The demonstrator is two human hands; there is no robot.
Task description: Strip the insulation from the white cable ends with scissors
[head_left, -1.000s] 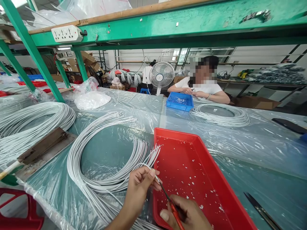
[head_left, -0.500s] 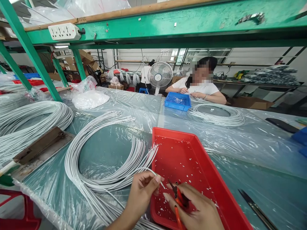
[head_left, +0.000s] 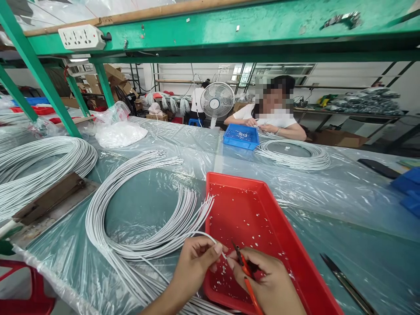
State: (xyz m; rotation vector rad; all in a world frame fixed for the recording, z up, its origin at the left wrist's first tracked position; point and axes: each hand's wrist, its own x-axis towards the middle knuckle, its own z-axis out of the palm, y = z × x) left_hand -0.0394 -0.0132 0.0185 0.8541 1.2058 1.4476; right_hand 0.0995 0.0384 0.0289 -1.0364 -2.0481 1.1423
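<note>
My left hand (head_left: pixel 200 260) pinches a white cable (head_left: pixel 206 235) close to its end, over the near left part of a red tray (head_left: pixel 297 238). In my right hand (head_left: pixel 267 280) is a pair of pliers or cutters with orange handles (head_left: pixel 252 293), its dark jaws (head_left: pixel 236 249) pointing up and away. My right thumb and fingertip touch or nearly touch the cable's tip, which is partly hidden. White scraps are scattered over the tray's floor. Left of the tray lies a coiled bundle of white cables (head_left: pixel 98 218), its cut ends resting by the tray's rim.
Another coil (head_left: pixel 78 153) lies at the left beside a rusty metal plate (head_left: pixel 49 197). Metal tweezers (head_left: pixel 346 282) lie right of the tray. Across the table a co-worker (head_left: pixel 275 118) works by a blue tray (head_left: pixel 241 136) and cable coil (head_left: pixel 295 155). A green shelf beam (head_left: pixel 210 35) crosses above.
My right hand has moved in toward the left hand, bringing its fingertips to the cable's end. The left hand keeps its pinch. The whole view has shifted slightly.
</note>
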